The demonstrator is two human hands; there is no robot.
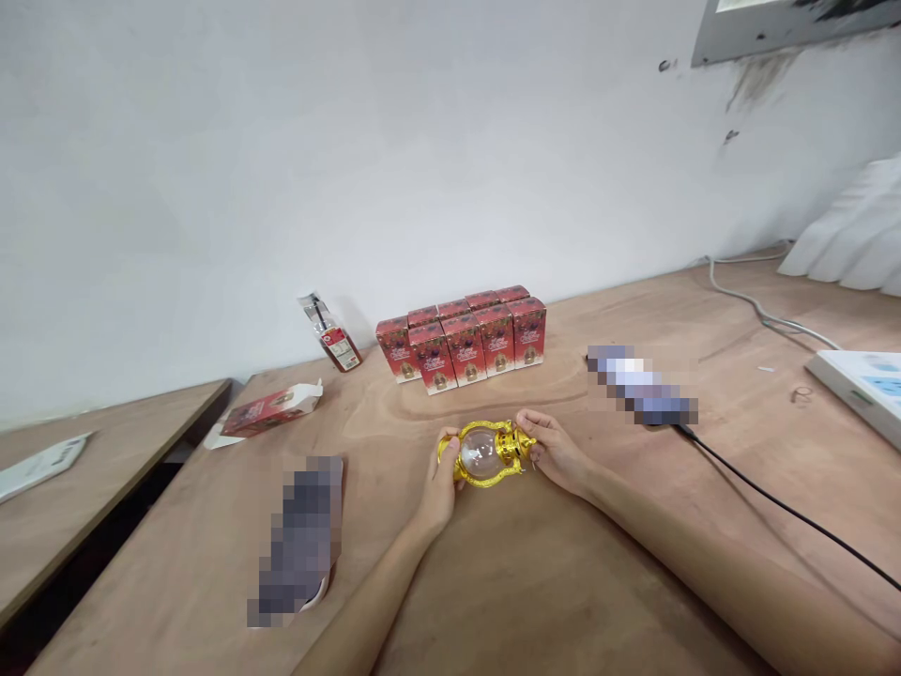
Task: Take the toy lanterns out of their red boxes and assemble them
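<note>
A small gold lantern (482, 453) with a clear round globe lies sideways between my two hands, above the wooden table. My left hand (441, 479) is wrapped round its base end. At the other end, the fingers of my right hand (553, 451) pinch near the gold cap; the fingertips are partly hidden behind it. Beyond my hands, several red Christmas boxes (463, 352) stand in two rows, each printed with a lantern picture. An opened red box (264, 411) lies on its side at the left, with white flaps sticking out.
A bottle in a clear bag (336, 340) leans near the wall. Pixelated objects lie at left (299, 545) and right (640, 383), the right one with a black cable (774, 502). A white box (862, 385) sits at the right edge, and a gap separates the left table (105, 451).
</note>
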